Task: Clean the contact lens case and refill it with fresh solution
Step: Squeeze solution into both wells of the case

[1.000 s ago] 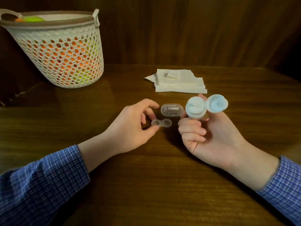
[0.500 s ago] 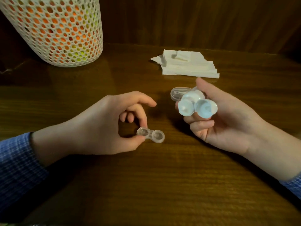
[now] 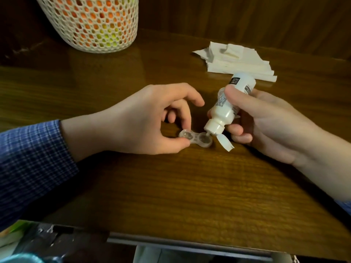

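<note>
- Case (image 3: pixel 195 139) near centre of surface (image 3: pixel 171 186), pinched at left well by left hand (image 3: pixel 144 120); light, slick, likely to skid.
- Bottle (image 3: pixel 226 109) upended over right well, grasped by right hand (image 3: pixel 266 126); soft, squeezable mid-body.
- Tissues (image 3: pixel 237 61) far right.

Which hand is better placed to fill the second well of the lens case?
The right hand. It grips the inverted solution bottle, nozzle right over the near well of the lens case. The left hand pinches the case's far end, steadying it on the table.
</note>
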Demonstrator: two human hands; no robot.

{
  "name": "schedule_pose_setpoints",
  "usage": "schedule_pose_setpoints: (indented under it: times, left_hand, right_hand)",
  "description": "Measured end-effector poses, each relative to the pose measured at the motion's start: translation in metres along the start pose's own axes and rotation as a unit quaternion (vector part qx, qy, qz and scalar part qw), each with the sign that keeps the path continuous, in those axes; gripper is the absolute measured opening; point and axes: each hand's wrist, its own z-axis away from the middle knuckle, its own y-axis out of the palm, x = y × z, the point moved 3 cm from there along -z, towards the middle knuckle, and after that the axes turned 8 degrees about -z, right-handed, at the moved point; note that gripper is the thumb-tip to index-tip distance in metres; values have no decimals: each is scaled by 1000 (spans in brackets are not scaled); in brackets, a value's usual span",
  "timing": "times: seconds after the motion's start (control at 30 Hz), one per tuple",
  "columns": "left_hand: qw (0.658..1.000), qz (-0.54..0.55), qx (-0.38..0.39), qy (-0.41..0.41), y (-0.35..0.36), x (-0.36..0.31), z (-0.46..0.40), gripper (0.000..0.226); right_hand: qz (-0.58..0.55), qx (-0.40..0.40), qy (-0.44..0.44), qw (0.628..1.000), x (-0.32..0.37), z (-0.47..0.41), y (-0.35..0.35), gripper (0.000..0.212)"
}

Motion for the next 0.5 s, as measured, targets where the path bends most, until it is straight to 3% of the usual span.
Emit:
schedule_pose_setpoints:
  times: [0.1,0.5]
  left_hand:
    - [1000,-2,-1,-2,0,0,0,67]
    - [1000,-6,-8,5,4,-1,-3,66]
  right_hand:
    - [-4,7,-16,1000,-2,1,-1,51]
    - [35,24,-68,997,-8,6,-6,47]
